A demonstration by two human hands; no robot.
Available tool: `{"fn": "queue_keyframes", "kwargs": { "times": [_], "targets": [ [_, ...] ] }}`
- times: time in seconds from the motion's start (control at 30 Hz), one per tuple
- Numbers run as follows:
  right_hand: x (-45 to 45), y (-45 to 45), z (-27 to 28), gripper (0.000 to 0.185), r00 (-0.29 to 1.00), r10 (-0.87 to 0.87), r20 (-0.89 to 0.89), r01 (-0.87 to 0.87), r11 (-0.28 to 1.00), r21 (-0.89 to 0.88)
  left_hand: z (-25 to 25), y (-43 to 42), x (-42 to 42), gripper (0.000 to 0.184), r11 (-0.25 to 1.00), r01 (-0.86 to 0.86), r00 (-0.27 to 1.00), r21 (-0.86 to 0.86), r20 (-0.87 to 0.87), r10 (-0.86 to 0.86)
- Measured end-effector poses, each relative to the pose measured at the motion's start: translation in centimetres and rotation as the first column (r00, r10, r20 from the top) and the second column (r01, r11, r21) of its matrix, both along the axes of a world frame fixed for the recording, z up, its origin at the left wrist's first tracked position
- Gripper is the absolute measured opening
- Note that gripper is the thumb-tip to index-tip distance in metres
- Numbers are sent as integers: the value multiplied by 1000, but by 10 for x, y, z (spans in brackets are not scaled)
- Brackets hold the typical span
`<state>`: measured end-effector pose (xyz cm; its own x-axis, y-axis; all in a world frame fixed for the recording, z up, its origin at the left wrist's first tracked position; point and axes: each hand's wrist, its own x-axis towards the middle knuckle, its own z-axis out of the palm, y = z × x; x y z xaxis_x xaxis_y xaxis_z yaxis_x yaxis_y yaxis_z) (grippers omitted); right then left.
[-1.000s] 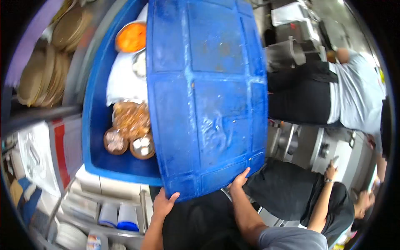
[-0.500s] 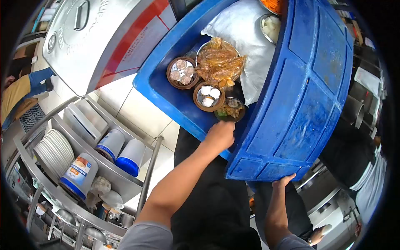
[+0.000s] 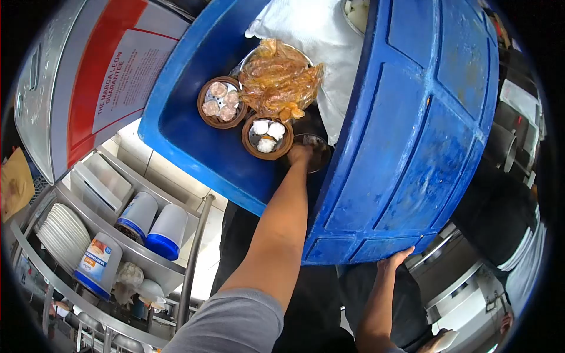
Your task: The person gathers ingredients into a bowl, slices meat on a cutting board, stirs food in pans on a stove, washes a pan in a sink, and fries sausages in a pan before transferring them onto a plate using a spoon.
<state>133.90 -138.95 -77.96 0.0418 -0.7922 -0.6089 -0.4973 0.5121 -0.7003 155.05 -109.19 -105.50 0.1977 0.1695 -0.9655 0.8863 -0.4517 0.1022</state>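
My left hand (image 3: pixel 300 154) reaches into the blue cooler box (image 3: pixel 203 170) and meets the near side of a round metal bowl (image 3: pixel 318 161); its fingers are hidden. Close beside it stands a bamboo steamer (image 3: pixel 247 147) with white dumplings (image 3: pixel 266 145). A second steamer (image 3: pixel 206 117) holds several pinkish dumplings (image 3: pixel 218 89). Behind them, a tied plastic bag (image 3: pixel 276 79) of brownish food sits in a round container. At the lower edge of the raised blue lid (image 3: pixel 406 159), my right hand (image 3: pixel 398 257) grips the lid.
A white sack (image 3: pixel 306 29) and a bowl of pale pieces (image 3: pixel 356 15) lie deeper in the cooler. On the left stand a metal-topped chest (image 3: pixel 118 76) and a trolley with plates (image 3: pixel 62 235) and tubs (image 3: pixel 99 265). A person in black and grey (image 3: pixel 500 229) is at right.
My left hand has gone from the cooler's front edge further in, to the metal bowl, and now covers part of it. The view has shifted; my right hand stays on the lid.
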Motion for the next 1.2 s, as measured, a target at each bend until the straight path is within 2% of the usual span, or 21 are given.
{"fn": "queue_keyframes", "kwargs": {
  "times": [0.13, 0.27, 0.33, 0.4, 0.47, 0.53, 0.57, 0.6, 0.63, 0.67, 0.7, 0.73, 0.8, 0.83, 0.87, 0.93, 0.97, 1.07, 1.1, 1.17, 1.2],
  "targets": [
    [12, 8, 4, 83, 999, -26, -20, 26, 1000, 16, 37, 7, 3, 43, 997, -43, 996, -58, 71, 47],
    [18, 12, 5, 84, 999, -27, 23, 26, 999, 31, 96, 13, 8, 40, 1000, -7, 1000, 14, 22, 7],
    [24, 19, 13, 84, 998, -34, -59, 35, 999, 22, 139, 26, 7, 33, 992, 102, 972, -68, 219, -85],
    [38, 38, 30, 85, 995, -81, -61, 84, 995, 50, 191, 49, -4, 25, 992, 109, 887, -68, 458, -66],
    [43, 42, 32, 87, 990, -133, -38, 136, 987, 82, 249, 80, -9, 17, 996, 86, 787, -5, 613, -65],
    [7, 30, 18, 93, 975, -125, -183, 121, 992, -30, 284, 123, -17, 13, 997, 31, 518, 74, 852, -79],
    [1, 39, 17, 94, 975, -149, -165, 142, 989, -51, 309, 148, -15, 14, 979, 71, 514, 193, 834, -201],
    [1, 58, 21, 93, 967, -163, -197, 153, 986, -64, 331, 170, -14, 12, 981, 11, 597, 191, 786, -160],
    [7, 76, 27, 92, 958, -177, -227, 164, 984, -76, 338, 191, -17, 11, 972, -42, 457, 229, 870, -185],
    [-14, 83, 11, 110, 975, -167, -147, 168, 986, -4, 358, 208, -15, 10, 954, -62, 474, 292, 850, -229],
    [-12, 105, 7, 105, 968, -236, -87, 237, 971, 9, 376, 222, -14, 10, 932, -92, 520, 350, 815, -255],
    [-13, 129, 10, 101, 980, -201, -8, 200, 972, 123, 385, 239, -18, 11, 901, -89, 506, 425, 799, -327],
    [33, 195, 54, 97, 942, -305, -139, 330, 913, 239, 416, 256, -18, 14, 905, -162, 531, 393, 808, -256],
    [17, 213, 35, 100, 947, -320, -27, 308, 881, 359, 425, 266, -22, 14, 904, -165, 510, 395, 818, -264],
    [12, 233, 31, 103, 957, -277, 85, 210, 865, 455, 434, 271, -29, 15, 896, -177, 511, 407, 816, -269],
    [39, 283, 41, 108, 910, -414, 10, 352, 786, 509, 441, 278, -42, 16, 890, -193, 497, 414, 823, -275],
    [51, 304, 50, 112, 901, -433, 5, 360, 755, 548, 445, 280, -49, 17, 892, -211, 529, 399, 814, -239],
    [59, 343, 42, 112, 932, -359, -53, 268, 583, 767, 453, 279, -63, 17, 898, -235, 556, 372, 810, -189],
    [66, 349, 42, 112, 933, -356, -49, 260, 577, 774, 456, 275, -67, 17, 904, -238, 563, 355, 809, -169],
    [84, 363, 36, 115, 925, -311, -216, 333, 393, 857, 461, 272, -71, 18, 910, -257, 553, 326, 822, -138],
    [84, 368, 33, 115, 928, -303, -215, 327, 390, 861, 465, 270, -71, 18, 918, -270, 542, 290, 834, -104]
  ]
}}
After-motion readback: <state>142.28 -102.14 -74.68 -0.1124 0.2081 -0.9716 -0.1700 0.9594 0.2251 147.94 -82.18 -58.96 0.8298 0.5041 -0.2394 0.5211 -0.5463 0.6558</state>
